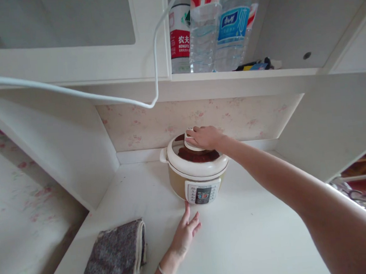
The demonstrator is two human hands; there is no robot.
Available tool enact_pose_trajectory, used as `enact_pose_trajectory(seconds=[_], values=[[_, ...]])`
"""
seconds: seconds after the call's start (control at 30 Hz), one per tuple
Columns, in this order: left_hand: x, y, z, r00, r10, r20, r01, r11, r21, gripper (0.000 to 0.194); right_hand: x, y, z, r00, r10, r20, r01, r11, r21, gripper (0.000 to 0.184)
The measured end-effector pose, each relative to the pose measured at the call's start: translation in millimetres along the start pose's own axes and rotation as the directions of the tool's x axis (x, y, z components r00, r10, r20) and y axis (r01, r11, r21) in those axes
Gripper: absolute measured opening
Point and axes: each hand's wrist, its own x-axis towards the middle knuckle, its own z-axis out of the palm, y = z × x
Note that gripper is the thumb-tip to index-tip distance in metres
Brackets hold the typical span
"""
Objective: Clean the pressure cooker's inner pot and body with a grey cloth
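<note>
An electric pressure cooker [176, 179] with a white and brown lid [181, 164] stands upright on the white countertop, its control panel facing me. My right hand [205, 138] is closed around the handle on top of the lid, the arm reaching in from the right. Below the panel, my left hand [184, 233] has its fingers apart, palm partly turned up. One fingertip is at the lower front edge of the cooker; I cannot tell whether it presses on it. A bangle circles the left wrist. The lid sits on the pot.
A folded grey-brown cloth [116, 254] lies on the countertop [256, 240] at the left. Overhead, a shelf [291, 72] holds several plastic water bottles [205, 35]. A white cable [105, 94] hangs across the upper left. Side panels [61, 141] flank the nook.
</note>
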Motion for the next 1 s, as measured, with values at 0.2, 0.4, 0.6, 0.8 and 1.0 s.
enact_pose_trajectory(seconds=[0.2,0.4,0.6,0.8,1.0], values=[[2.8,3.8,9.3,0.999,-0.050,-0.011,0.051,0.982,0.181,0.104,9.8,-7.6,0.7,0.995,0.100,0.000,-0.100,0.995,0.014,0.063],[10.0,2.0,8.0,0.998,-0.047,-0.029,0.052,0.977,0.208,0.105,18.0,-14.6,2.7,0.970,0.240,0.020,-0.241,0.963,0.120,0.057],[14.7,4.2,8.5,0.999,-0.051,-0.012,0.052,0.954,0.296,0.101,13.5,4.0,0.3,0.973,0.232,-0.019,-0.229,0.969,0.096,0.063],[17.3,4.4,8.1,1.000,-0.007,-0.017,0.013,0.943,0.331,0.096,18.8,51.6,-20.9,0.956,0.291,-0.045,-0.273,0.933,0.236,0.058],[18.2,4.3,11.3,0.999,0.002,-0.043,0.013,0.943,0.332,0.098,-6.0,116.2,-33.2,0.882,0.461,-0.098,-0.414,0.857,0.306,0.055]])
